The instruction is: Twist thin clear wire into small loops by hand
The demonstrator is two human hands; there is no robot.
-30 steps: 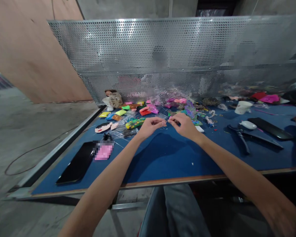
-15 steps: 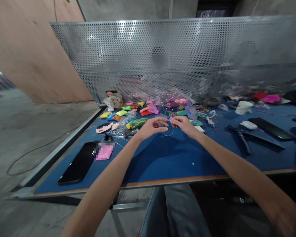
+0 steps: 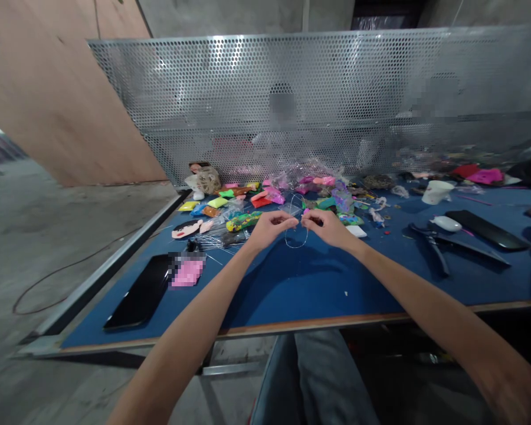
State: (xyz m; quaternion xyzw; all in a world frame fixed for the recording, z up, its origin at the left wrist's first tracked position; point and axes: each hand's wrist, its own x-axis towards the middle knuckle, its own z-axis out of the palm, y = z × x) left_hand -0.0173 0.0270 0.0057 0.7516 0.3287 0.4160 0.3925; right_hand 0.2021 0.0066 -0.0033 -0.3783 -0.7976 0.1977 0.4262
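Note:
A thin silvery wire [image 3: 297,246], bent into loops, hangs between my two hands above the blue table. One loop rises above the fingertips and another drops below them. My left hand [image 3: 272,228] pinches the wire from the left, thumb against fingers. From the right, my right hand [image 3: 325,226] pinches it too, fingers curled. Only a small gap separates the fingertips of the two hands. Just behind them lie a green and yellow patterned packet [image 3: 242,222] and a small white piece [image 3: 357,231].
A black phone [image 3: 139,292] and a pink item [image 3: 187,273] lie on the left of the blue table [image 3: 301,295]. Scissors [image 3: 462,248], a white mouse-shaped object [image 3: 446,223] and a white cup [image 3: 438,192] are on the right. Coloured clay packets line a perforated metal screen [image 3: 256,77].
My left fingers, spread before, have closed in a pinch on the wire. The hands are level, fingertips facing, and the wire loops have shifted slightly left and down.

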